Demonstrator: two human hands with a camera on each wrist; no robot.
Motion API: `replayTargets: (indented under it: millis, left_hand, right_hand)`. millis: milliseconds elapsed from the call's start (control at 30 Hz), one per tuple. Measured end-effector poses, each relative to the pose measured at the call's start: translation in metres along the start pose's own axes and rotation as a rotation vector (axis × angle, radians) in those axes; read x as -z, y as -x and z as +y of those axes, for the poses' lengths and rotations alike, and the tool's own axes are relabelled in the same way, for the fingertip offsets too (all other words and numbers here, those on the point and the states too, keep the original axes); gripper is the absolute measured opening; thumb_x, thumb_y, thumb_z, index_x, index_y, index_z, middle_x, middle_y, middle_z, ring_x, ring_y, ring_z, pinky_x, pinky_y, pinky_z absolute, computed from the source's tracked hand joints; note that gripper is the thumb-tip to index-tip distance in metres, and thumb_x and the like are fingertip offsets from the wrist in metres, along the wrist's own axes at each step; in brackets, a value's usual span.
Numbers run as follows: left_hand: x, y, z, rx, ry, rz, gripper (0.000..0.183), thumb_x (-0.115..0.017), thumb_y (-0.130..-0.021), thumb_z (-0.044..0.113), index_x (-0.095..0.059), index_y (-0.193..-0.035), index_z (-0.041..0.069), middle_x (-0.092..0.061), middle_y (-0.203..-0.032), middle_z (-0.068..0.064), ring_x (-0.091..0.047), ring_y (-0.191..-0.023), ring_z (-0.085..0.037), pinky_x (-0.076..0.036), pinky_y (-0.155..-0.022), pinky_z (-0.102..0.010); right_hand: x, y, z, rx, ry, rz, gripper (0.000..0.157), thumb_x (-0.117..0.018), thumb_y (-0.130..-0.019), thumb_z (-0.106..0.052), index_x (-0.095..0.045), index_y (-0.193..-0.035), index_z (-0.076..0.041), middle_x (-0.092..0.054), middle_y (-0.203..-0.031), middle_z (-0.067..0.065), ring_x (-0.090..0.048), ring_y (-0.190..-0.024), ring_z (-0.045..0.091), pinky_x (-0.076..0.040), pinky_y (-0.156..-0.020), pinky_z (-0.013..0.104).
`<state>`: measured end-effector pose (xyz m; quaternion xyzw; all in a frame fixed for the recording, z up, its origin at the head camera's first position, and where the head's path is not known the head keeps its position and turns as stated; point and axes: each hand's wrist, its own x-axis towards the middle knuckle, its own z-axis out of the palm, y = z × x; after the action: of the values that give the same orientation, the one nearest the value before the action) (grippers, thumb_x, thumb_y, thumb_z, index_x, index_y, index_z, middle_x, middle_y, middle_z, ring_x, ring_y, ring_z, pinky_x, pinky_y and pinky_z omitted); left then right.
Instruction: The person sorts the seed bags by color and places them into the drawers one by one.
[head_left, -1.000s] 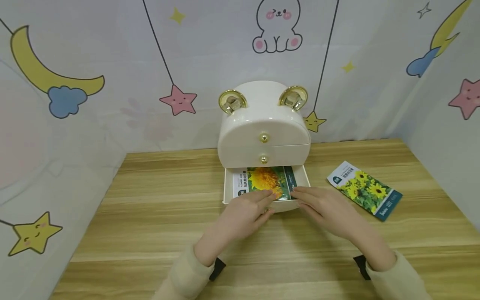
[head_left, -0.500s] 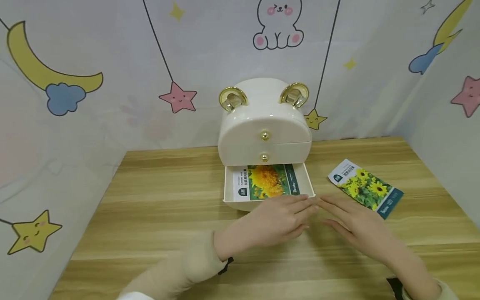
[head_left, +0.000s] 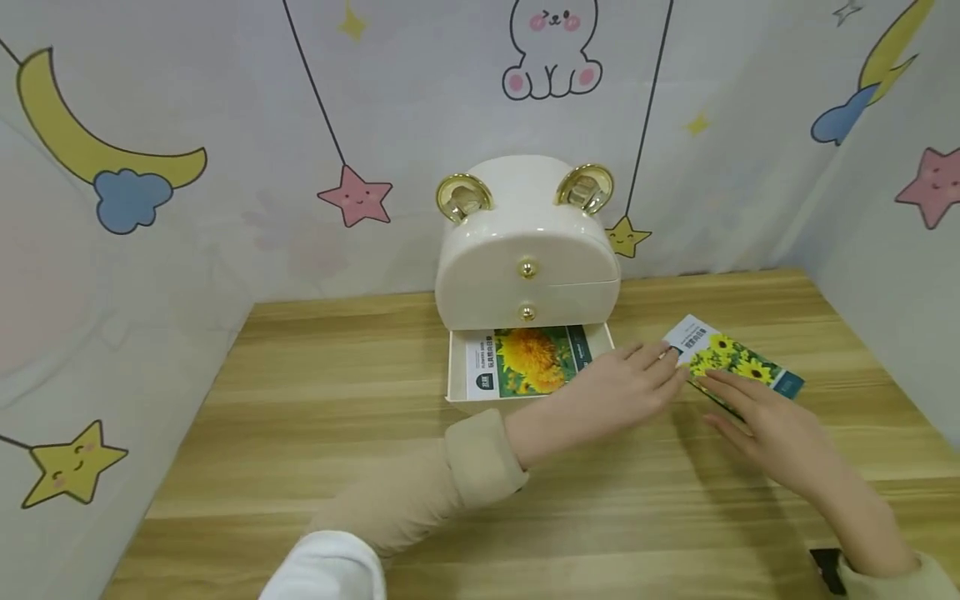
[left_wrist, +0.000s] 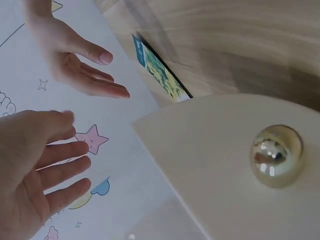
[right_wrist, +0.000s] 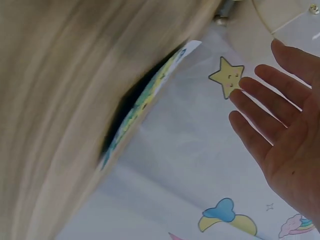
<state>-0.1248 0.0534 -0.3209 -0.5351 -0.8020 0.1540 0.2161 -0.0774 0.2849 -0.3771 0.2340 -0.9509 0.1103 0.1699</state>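
Note:
A seed packet with yellow flowers lies on the table right of the white drawer box. Over its near left side, in the head view, is my left hand, fingers extended. My right hand is at the packet's near right side. Both wrist views show the left hand and the right hand with spread fingers, holding nothing, apart from the packet. Another seed packet, with a large orange flower, lies in the pulled-out bottom drawer; my left hand partly covers its right end.
Two upper drawers of the box are closed, each with a gold knob. Gold-rimmed ears stick up on top. Behind the wooden table hangs a white cloth printed with stars and moons.
Both hands have moved right, from the front of the open drawer to the packet on the table. The drawer, its packet and the loose packet have stayed in place.

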Motion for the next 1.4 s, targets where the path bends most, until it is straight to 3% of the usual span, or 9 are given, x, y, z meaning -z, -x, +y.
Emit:
replayTargets:
  millis: [100,200,400,500,633,800,900,1133,1400]
  left_hand:
    - [-0.017,-0.016,0.007,0.043,-0.142,-0.011,0.041,-0.025,-0.1,0.01,-0.043,-0.136,0.016,-0.049,-0.137,-0.001,-0.045,-0.128,-0.018,-0.039,-0.105,-0.033]
    - [-0.032,-0.033,0.019,0.107,-0.196,0.014,0.042,-0.024,-0.1,0.009,-0.046,-0.135,0.018,-0.05,-0.136,0.0,-0.047,-0.126,-0.015,-0.041,-0.103,-0.031]
    - [-0.053,-0.058,0.046,0.207,-0.139,-0.002,0.041,-0.026,-0.1,0.013,-0.047,-0.134,0.02,-0.05,-0.137,0.002,-0.047,-0.126,-0.013,-0.043,-0.102,-0.031]
    - [-0.063,-0.064,0.054,0.23,-0.088,-0.08,0.04,-0.026,-0.1,0.018,-0.044,-0.136,0.023,-0.047,-0.139,0.004,-0.044,-0.128,-0.011,-0.041,-0.103,-0.03]
    - [-0.078,-0.074,0.058,0.302,-0.028,-0.205,0.04,-0.027,-0.1,0.023,-0.038,-0.139,0.025,-0.041,-0.143,0.006,-0.039,-0.131,-0.01,-0.038,-0.105,-0.03]
    - [-0.09,-0.094,0.065,0.473,0.039,-0.496,0.045,-0.021,-0.1,0.036,-0.02,-0.145,0.029,-0.021,-0.152,0.008,-0.024,-0.139,-0.009,-0.029,-0.11,-0.031]
    - [-0.093,-0.107,0.067,0.519,0.059,-0.579,0.046,-0.019,-0.1,0.038,-0.018,-0.145,0.03,-0.018,-0.153,0.008,-0.022,-0.139,-0.009,-0.027,-0.111,-0.029]
    - [-0.101,-0.13,0.07,0.489,0.02,-0.63,0.045,-0.018,-0.1,0.038,-0.02,-0.144,0.028,-0.02,-0.152,0.006,-0.024,-0.139,-0.01,-0.028,-0.11,-0.029]
    - [-0.107,-0.141,0.067,0.433,0.001,-0.662,0.045,-0.015,-0.1,0.036,-0.018,-0.145,0.03,-0.028,-0.149,0.004,-0.032,-0.136,-0.013,-0.033,-0.106,-0.029]
  right_hand:
    - [-0.006,0.005,0.009,-0.015,0.004,-0.011,0.049,-0.074,-0.071,-0.013,-0.059,-0.116,0.0,-0.06,-0.117,0.019,-0.057,-0.104,0.036,-0.048,-0.08,0.05]
    - [-0.009,0.01,0.019,-0.044,0.013,-0.054,0.053,-0.073,-0.071,-0.011,-0.056,-0.119,0.003,-0.056,-0.12,0.024,-0.053,-0.106,0.04,-0.046,-0.082,0.053]
    - [-0.012,0.016,0.034,-0.078,0.063,-0.108,0.066,-0.073,-0.069,-0.012,-0.047,-0.125,0.011,-0.05,-0.124,0.031,-0.048,-0.11,0.045,-0.042,-0.086,0.058]
    - [-0.014,0.016,0.038,-0.106,0.085,-0.139,0.069,-0.073,-0.07,-0.017,-0.045,-0.126,0.013,-0.048,-0.125,0.032,-0.047,-0.11,0.047,-0.041,-0.087,0.059]
    - [-0.016,0.012,0.045,-0.194,0.075,-0.23,0.076,-0.068,-0.078,-0.036,-0.041,-0.129,0.013,-0.043,-0.128,0.035,-0.044,-0.111,0.051,-0.038,-0.089,0.062]
    - [-0.017,0.007,0.056,-0.285,0.036,-0.357,0.088,-0.057,-0.082,-0.053,-0.034,-0.132,0.015,-0.036,-0.13,0.04,-0.038,-0.114,0.056,-0.033,-0.092,0.065]
    - [-0.016,0.005,0.06,-0.3,0.036,-0.395,0.087,-0.056,-0.083,-0.054,-0.035,-0.131,0.016,-0.037,-0.129,0.04,-0.039,-0.114,0.056,-0.034,-0.092,0.064]
    - [-0.019,0.007,0.064,-0.316,0.039,-0.482,0.081,-0.055,-0.085,-0.05,-0.041,-0.126,0.019,-0.041,-0.124,0.043,-0.043,-0.109,0.056,-0.038,-0.087,0.063]
    - [-0.019,0.005,0.071,-0.235,0.031,-0.413,0.055,-0.063,-0.085,-0.027,-0.05,-0.118,0.015,-0.055,-0.113,0.036,-0.054,-0.101,0.05,-0.044,-0.083,0.058]
